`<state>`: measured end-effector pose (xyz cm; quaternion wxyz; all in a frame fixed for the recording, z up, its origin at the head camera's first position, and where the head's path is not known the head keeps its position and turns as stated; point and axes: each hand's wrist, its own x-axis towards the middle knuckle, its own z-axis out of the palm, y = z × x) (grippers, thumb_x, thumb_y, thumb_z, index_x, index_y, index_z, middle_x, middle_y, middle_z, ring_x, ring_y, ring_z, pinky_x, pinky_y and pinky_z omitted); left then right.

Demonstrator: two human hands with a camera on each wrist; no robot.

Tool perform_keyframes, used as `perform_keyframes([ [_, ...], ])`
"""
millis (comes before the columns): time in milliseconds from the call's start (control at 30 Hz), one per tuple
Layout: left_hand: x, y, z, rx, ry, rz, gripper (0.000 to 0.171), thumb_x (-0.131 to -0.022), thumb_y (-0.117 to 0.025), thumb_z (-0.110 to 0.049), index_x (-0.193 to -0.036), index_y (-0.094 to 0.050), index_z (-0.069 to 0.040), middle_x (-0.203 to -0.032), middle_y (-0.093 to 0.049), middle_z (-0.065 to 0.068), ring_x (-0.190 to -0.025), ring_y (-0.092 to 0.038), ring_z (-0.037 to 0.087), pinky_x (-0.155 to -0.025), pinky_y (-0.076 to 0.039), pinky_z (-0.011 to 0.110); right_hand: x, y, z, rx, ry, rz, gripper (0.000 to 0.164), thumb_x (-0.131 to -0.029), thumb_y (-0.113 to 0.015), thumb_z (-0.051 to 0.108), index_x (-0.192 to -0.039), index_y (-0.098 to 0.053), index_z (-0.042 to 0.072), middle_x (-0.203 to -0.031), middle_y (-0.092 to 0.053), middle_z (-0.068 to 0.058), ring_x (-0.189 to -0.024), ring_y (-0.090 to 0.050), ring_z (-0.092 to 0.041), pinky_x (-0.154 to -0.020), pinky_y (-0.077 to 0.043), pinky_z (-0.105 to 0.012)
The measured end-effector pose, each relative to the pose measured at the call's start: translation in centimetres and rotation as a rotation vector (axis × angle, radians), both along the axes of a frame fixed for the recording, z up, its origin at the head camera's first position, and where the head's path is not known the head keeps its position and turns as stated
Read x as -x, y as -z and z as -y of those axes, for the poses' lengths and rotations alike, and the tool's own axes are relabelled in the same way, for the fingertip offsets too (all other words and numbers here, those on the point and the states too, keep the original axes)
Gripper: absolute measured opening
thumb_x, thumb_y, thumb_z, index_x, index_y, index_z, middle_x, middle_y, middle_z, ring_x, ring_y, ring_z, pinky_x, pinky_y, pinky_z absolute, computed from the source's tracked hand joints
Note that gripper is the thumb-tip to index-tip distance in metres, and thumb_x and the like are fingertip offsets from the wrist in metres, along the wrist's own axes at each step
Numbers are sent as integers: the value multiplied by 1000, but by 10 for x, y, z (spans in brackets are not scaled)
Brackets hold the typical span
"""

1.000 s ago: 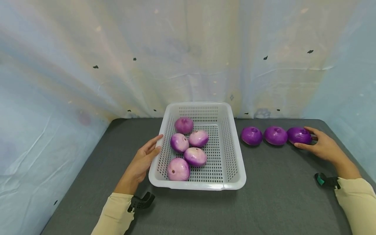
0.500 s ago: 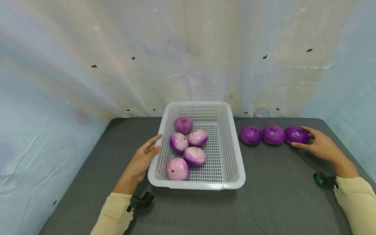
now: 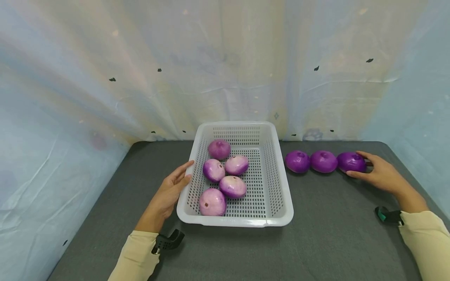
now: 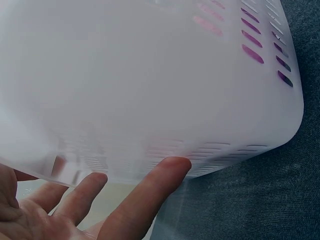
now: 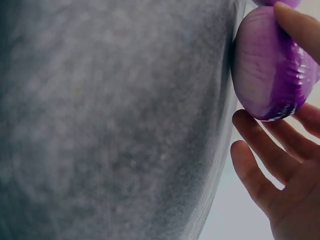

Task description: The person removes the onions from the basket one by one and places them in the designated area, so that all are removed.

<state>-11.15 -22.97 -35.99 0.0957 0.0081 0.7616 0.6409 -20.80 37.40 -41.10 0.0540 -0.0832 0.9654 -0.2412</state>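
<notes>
A white plastic basket (image 3: 236, 222) with slotted walls holds several peeled-looking red onions, such as the pale purple one (image 3: 213, 201) at its near left corner. My left hand (image 3: 170, 193) lies against the basket's left rim. In the left wrist view its straight fingers (image 4: 150, 197) touch the slotted outer wall. Right of the basket, three deep purple onions stand in a row: a left one (image 3: 297, 161), a middle one (image 3: 324, 161) and a right one (image 3: 351, 161). My right hand (image 3: 381, 173) holds the right onion between thumb and fingers; it rests on the table.
The grey cloth-covered table (image 3: 327, 234) ends at a patterned curtain (image 3: 242, 70) along the back and both sides. Each wrist wears a black strap, the left one (image 3: 168, 240) near the basket's front corner.
The three purple onions have slid left along the table, closing together and nearing the basket. My right hand has moved left with them. The left hand and basket stay about where they were.
</notes>
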Motion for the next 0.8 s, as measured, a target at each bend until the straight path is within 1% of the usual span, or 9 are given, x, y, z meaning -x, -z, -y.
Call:
perform_keyframes([
  [167, 0, 0, 0, 1, -1, -4, 55, -106, -48, -27, -158, -30, -22, -162, -34, 9, -134, -49, 35, -91, -51, 31, 1, 1, -2, -1, 12, 6, 97, -92, -68, 48, -153, -21, -10, -143, -32, -46, -123, -41, -61, -91, -37, -74],
  [367, 1, 2, 1, 0, 1, -9, 55, -106, -49, -28, -157, -31, -22, -161, -35, 9, -132, -51, 33, -90, -52, 29, 1, 0, -2, -12, 29, 17, 98, -92, -67, 50, -153, -19, -10, -143, -31, -46, -123, -41, -61, -91, -36, -74],
  [500, 1, 1, 1, 1, 2, -11, 55, -106, -48, -28, -158, -30, -22, -162, -34, 9, -133, -50, 34, -91, -51, 30, 1, -1, -2, -12, 26, 19, 98, -92, -67, 50, -153, -19, -9, -143, -30, -46, -123, -40, -61, -92, -35, -74],
  [633, 0, 0, 0, -1, 0, -10, 55, -106, -49, -27, -157, -31, -21, -161, -35, 10, -131, -52, 32, -90, -52, 30, 0, -3, -3, -5, 12, 18, 97, -92, -67, 48, -153, -19, -9, -143, -31, -46, -124, -40, -61, -92, -36, -74],
  [800, 0, 0, 0, -8, -1, -2, 55, -106, -49, -26, -157, -31, -22, -160, -36, 9, -129, -54, 30, -90, -52, 31, -2, -9, -1, -4, 9, -19, 96, -91, -69, 46, -153, -21, -10, -143, -32, -45, -125, -38, -61, -92, -34, -74],
])
